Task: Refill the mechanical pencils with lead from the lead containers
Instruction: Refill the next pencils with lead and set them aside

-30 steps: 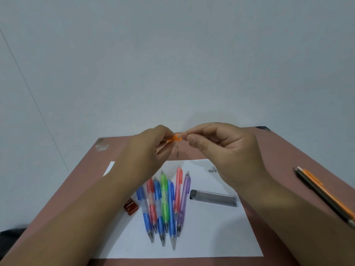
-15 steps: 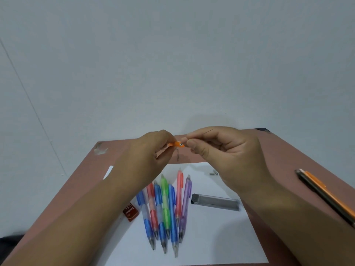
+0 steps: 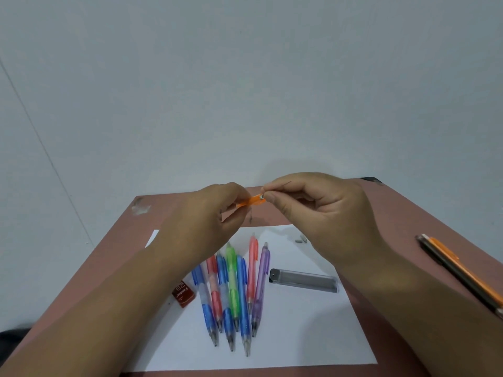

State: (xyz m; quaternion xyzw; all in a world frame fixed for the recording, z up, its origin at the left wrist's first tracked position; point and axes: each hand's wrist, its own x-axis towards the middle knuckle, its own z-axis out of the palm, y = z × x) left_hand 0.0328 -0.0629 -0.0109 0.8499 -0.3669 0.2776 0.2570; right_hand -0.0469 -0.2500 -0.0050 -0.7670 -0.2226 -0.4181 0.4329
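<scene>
- Two hands meet above the far edge of the paper sheet (image 3: 313, 336), raised off it, probably so the fine work sits close to the eyes.
- The left hand (image 3: 206, 221) grips the orange pencil (image 3: 251, 200) with curled fingers, its open back end pointing toward the right hand, which seems meant to offer the hole squarely.
- The right hand (image 3: 318, 213) pinches a thin lead (image 3: 284, 184) between thumb and forefinger right at that opening; the short hold likely keeps the brittle stick from bending or snapping.
- Whether the lead is already inside the hole is too small to tell.
- Seven coloured pencils (image 3: 234, 289) lie side by side in the middle of the sheet, tips toward the person, presumably queued for their turn.
- The clear lead case (image 3: 303, 280) lies on the sheet just right of those pencils, within easy reach for more lead.
- A small red lead box (image 3: 183, 293) sits at the sheet's left edge.
- Two small grey bits (image 3: 300, 240), perhaps erasers or caps, rest near the sheet's far right corner.
- Two more pencils (image 3: 460, 273), dark and orange, lie on the table well right of the sheet.
</scene>
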